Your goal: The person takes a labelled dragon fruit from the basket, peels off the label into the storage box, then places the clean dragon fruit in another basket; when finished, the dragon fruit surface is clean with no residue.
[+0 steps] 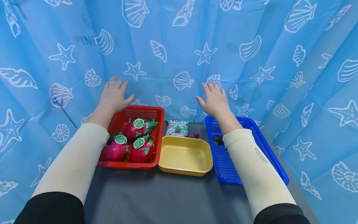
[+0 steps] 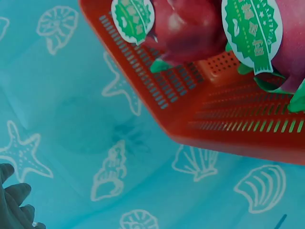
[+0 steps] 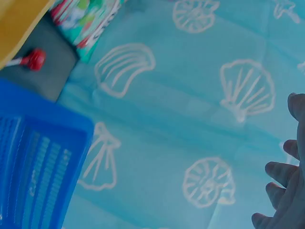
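Note:
Fingers spread, my left hand (image 1: 113,95) is held up over the back of a red basket (image 1: 163,130) and holds nothing. Several dragon fruits (image 1: 140,149) with green-and-white stickers lie in that basket; the left wrist view shows two of them, one dragon fruit (image 2: 190,33) close to the basket wall. My right hand (image 1: 215,101), also empty with its fingers extended, is raised above the back of a blue basket (image 1: 251,124). A dark object (image 1: 218,140) lies in the blue basket, partly covered by my right forearm.
Between the baskets stands a yellow tub (image 1: 185,155). Behind it lie a green candy bag (image 1: 177,128) and a red lollipop (image 1: 197,135), its white stick showing in the right wrist view. A blue shell-patterned curtain (image 1: 173,56) hangs around the grey table (image 1: 167,199).

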A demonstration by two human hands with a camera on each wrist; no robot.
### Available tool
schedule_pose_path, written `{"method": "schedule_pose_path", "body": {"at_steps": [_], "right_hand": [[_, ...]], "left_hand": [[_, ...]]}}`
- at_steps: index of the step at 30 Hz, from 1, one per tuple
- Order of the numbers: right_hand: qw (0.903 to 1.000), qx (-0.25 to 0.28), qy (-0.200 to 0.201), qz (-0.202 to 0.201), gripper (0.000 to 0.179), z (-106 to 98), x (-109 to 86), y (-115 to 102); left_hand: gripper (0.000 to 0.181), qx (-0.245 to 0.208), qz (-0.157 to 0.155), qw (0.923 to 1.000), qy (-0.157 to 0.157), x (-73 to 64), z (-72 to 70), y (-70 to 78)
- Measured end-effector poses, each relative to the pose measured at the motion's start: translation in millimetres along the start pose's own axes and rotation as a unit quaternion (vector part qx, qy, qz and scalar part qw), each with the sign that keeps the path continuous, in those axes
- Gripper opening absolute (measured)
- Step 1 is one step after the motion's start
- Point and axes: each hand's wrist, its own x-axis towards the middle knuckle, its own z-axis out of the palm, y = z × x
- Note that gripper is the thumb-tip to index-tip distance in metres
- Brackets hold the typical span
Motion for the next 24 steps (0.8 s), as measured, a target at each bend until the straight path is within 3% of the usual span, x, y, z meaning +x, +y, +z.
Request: {"method": "schedule_pose_path", "body": {"at_steps": [11,24], "right_hand": [[0.9981,0.031,0.022,-0.048,0.073,1.6,-11.8,-38.7],[0.9901,0.064,0.015,-0.124,0.07,3.9,-31.7,-84.9]], "left_hand": [[0.078,0.016,0.028,0.998,0.054,-26.0,8.7,10.7],[0.076,-0.066,0.038,0.9896,0.122,-66.2,23.8,30.7]]}}
